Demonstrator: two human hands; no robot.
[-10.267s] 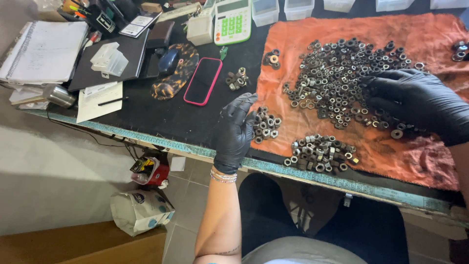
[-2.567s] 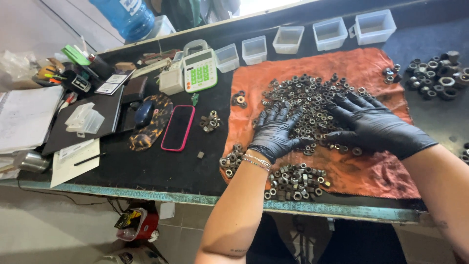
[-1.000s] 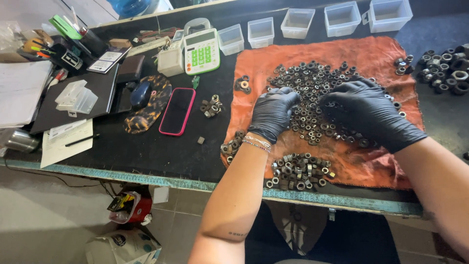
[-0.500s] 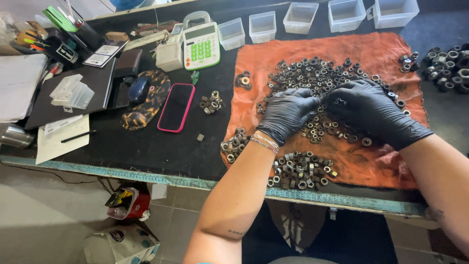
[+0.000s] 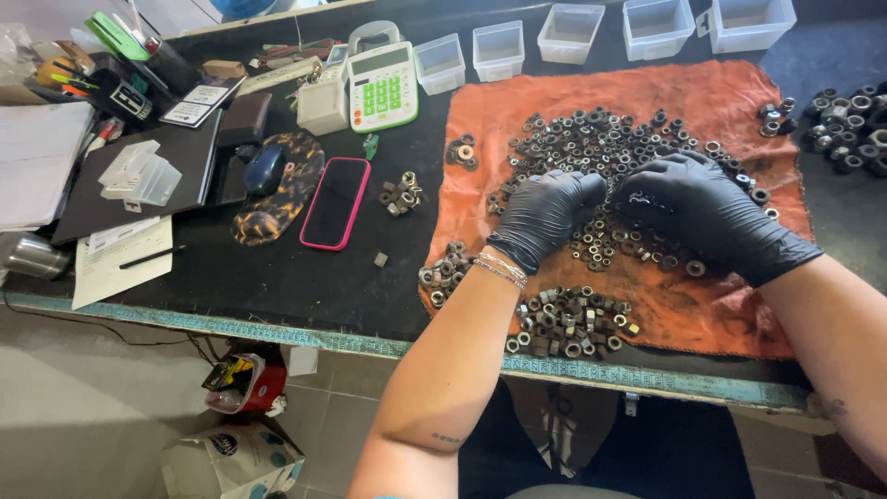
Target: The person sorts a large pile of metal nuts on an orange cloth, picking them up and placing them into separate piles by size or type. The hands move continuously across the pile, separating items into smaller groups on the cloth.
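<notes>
nuts: small dark steel hex nuts (image 5: 601, 139) mid-frame look heavy, rigid, oily; pinch by flats. black-gloved left hand (image 5: 543, 214) and right hand (image 5: 688, 208) close together, curled over pile; grip unclear.

A black-topped workbench (image 5: 277, 277) fills the frame's upper part; an orange cloth (image 5: 711, 305) lies at right, a pink-edged phone (image 5: 334, 202) and green-keyed calculator (image 5: 383, 88) centre-left.

Even, bright daylight from above-left, soft shadows, sharp focus, slight wide-angle bowing at edges.
</notes>
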